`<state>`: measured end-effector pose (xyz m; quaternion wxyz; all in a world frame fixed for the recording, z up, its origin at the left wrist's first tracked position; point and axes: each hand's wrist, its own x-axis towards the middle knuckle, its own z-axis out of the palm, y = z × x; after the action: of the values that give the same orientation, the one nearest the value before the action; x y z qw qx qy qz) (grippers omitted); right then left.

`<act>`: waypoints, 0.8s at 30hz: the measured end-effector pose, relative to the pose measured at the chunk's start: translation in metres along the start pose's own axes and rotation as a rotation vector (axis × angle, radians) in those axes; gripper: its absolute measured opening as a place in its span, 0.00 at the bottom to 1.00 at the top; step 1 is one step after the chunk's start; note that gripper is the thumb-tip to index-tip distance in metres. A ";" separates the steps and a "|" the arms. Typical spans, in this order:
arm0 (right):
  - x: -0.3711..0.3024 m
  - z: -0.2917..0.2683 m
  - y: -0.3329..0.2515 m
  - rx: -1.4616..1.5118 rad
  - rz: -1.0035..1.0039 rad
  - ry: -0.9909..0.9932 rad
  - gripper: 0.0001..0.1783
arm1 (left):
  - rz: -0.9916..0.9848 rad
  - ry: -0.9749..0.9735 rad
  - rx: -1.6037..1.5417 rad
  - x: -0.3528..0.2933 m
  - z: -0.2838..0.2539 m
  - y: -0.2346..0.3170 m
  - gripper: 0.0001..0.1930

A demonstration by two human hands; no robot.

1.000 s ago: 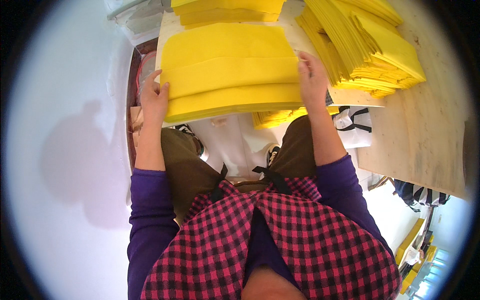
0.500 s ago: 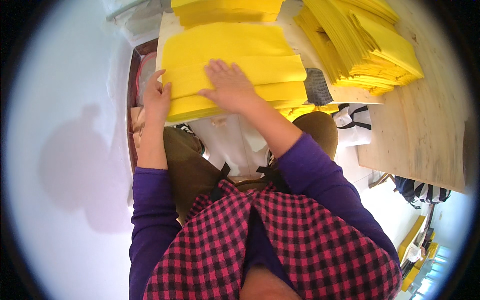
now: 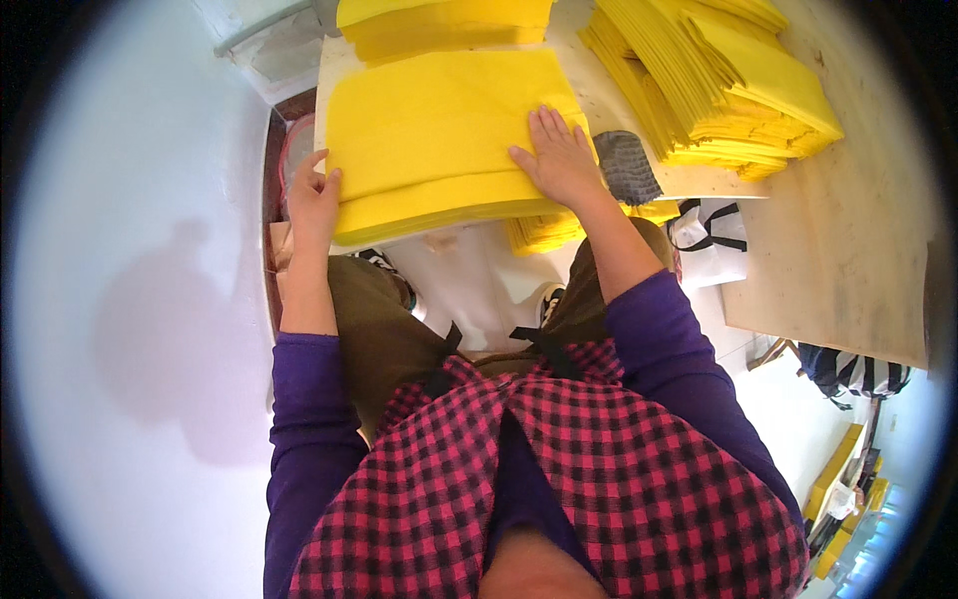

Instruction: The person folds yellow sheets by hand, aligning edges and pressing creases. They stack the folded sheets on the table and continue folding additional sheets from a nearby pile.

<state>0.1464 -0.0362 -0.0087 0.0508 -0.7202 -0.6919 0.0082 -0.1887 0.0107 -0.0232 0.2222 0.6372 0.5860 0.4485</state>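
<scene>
A stack of yellow fabric sheets (image 3: 429, 120) lies on the wooden table in front of me, with a fold line running across it near the front edge. My right hand (image 3: 564, 165) rests flat on the top sheet near its right edge, fingers stretched out. At the left edge of the stack is my left hand (image 3: 316, 203), its thumb and forefinger apart and touching the side of the fabric. The other fingers of that hand are partly hidden. A grey textured cloth (image 3: 628, 168) lies just right of the stack.
More folded yellow fabric (image 3: 444, 30) stands behind. A tall, uneven pile of yellow fabric (image 3: 738, 90) sits at the far right on the wooden table (image 3: 718, 184). Further yellow pieces (image 3: 539, 232) show below the table edge. A white bag (image 3: 714, 245) with black straps is underneath. A white wall (image 3: 150, 299) bounds the left.
My right hand has slid rightward across the fabric, from the middle to near the right edge. The top layer lies flatter, and its right edge sits further left. My left hand has stayed put.
</scene>
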 end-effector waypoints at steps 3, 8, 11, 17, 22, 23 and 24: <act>-0.001 -0.002 0.000 0.009 0.009 -0.020 0.41 | 0.148 0.083 0.142 0.000 -0.006 0.016 0.17; 0.000 -0.003 -0.002 0.009 0.009 -0.022 0.42 | 0.630 -0.076 0.178 -0.026 0.056 0.085 0.21; 0.000 -0.003 -0.001 -0.013 0.000 -0.026 0.42 | 0.595 -0.347 0.436 -0.047 0.109 0.124 0.27; -0.002 0.002 0.002 -0.030 -0.019 0.010 0.43 | 0.246 -0.424 0.729 -0.031 0.105 0.097 0.34; -0.002 0.006 0.002 -0.025 -0.036 0.046 0.42 | 0.047 -0.367 0.814 -0.012 0.049 0.048 0.36; -0.002 0.005 0.001 -0.018 -0.030 0.031 0.42 | 0.013 -0.354 0.804 -0.011 0.044 0.044 0.36; -0.002 0.004 0.001 -0.013 -0.026 0.033 0.42 | 0.006 -0.349 0.804 -0.011 0.043 0.042 0.36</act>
<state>0.1469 -0.0381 -0.0134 0.0577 -0.7116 -0.7001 -0.0091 -0.1288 0.0019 -0.0138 0.0508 0.7411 0.6658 0.0708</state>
